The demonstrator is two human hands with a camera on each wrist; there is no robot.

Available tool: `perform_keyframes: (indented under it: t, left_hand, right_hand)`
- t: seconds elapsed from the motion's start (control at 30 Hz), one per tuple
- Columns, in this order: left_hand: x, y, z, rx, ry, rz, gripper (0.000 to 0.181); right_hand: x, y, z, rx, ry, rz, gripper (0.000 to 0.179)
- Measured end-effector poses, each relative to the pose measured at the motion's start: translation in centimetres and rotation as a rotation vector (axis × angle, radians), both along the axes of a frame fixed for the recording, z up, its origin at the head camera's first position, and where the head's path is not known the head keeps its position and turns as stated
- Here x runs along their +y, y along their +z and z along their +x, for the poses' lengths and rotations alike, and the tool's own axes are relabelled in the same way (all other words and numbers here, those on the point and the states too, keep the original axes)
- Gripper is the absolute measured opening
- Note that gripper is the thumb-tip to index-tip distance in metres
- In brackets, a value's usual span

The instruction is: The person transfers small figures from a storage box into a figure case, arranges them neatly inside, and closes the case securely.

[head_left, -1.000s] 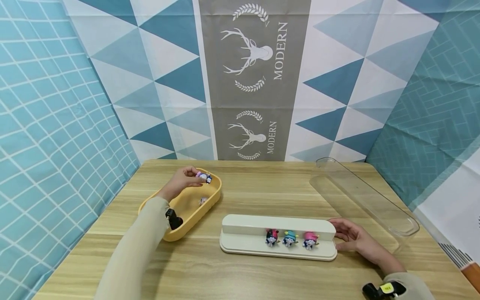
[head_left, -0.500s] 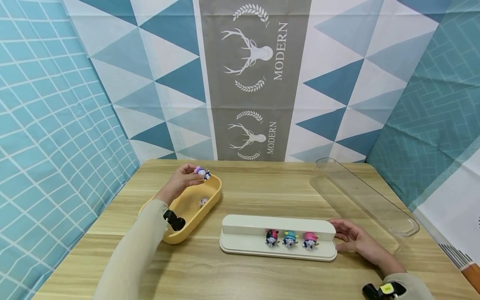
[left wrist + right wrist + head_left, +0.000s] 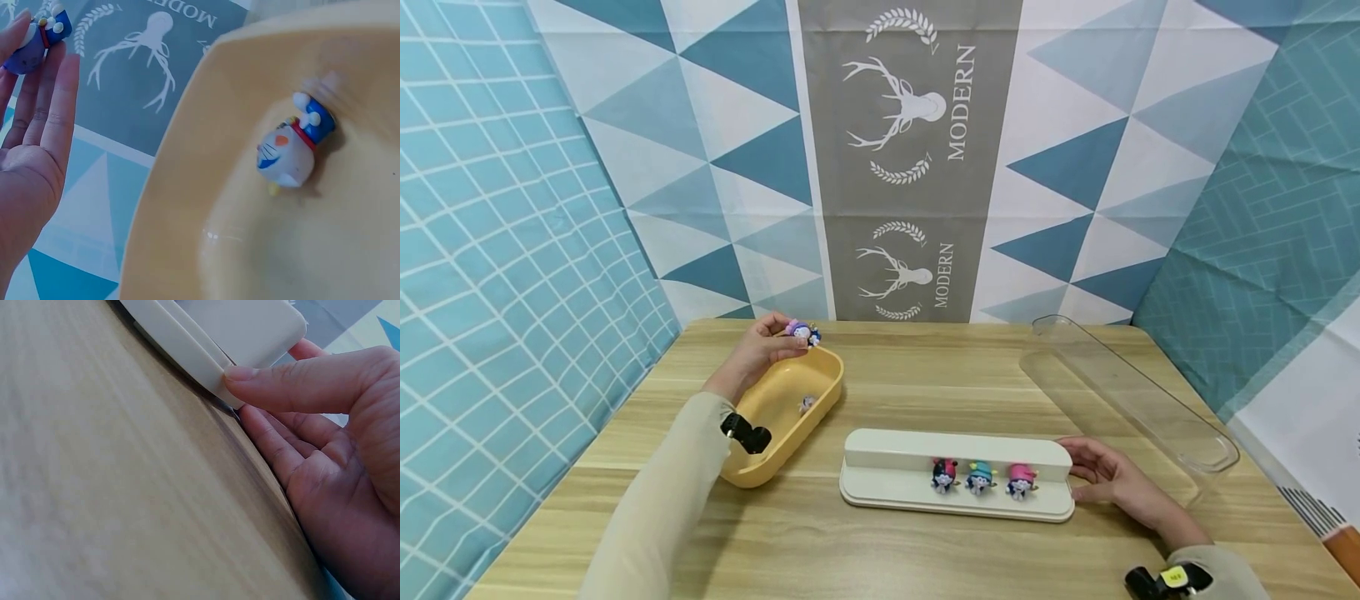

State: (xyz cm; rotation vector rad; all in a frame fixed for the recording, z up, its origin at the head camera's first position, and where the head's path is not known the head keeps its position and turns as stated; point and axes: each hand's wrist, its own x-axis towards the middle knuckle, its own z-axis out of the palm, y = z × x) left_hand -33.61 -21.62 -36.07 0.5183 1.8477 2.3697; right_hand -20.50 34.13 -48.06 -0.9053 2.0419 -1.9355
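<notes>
My left hand [image 3: 758, 348] pinches a small figurine [image 3: 802, 333] with a purple head and blue body, above the far end of a yellow tray [image 3: 829, 398]. In the left wrist view this figurine [image 3: 55, 26] sits between thumb and fingers. Another figurine [image 3: 290, 150], white-headed with a blue body and red collar, lies on its side in the tray. My right hand [image 3: 1108, 477] grips the right end of a cream stepped display stand [image 3: 887, 483]; its thumb [image 3: 269, 384] presses the front edge. On the lower step stand figurines with red-and-black [image 3: 944, 475], teal [image 3: 980, 477] and pink [image 3: 1020, 481] hats.
A long transparent cover [image 3: 1127, 383] lies at the right of the wooden table [image 3: 917, 375], slanting from the back toward the front right. Patterned cloths [image 3: 902, 167] hang behind the table and at both sides.
My left hand has lifted the purple-headed figurine up from the tray and slightly leftward. The right hand and the stand have stayed where they were.
</notes>
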Motion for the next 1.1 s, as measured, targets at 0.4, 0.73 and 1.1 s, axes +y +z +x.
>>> perform_keyframes:
  t: [0.4,0.73,1.1]
  left_hand:
    - [0.7,1.2,0.8,0.06,0.012,-0.038,0.037]
    - [1.9,2.7,1.7,0.099,-0.018,-0.082,0.035]
    - [3.6,3.6,3.0,0.127,-0.06,-0.181,0.037]
  right_hand:
    - [0.0,-0.1,0.2,-0.013,-0.002,0.002,0.061]
    - [-0.1,0.1,0.2,-0.015,-0.009,0.004,0.061]
    - [0.0,0.1,0.1,-0.012,0.017,-0.02,0.063]
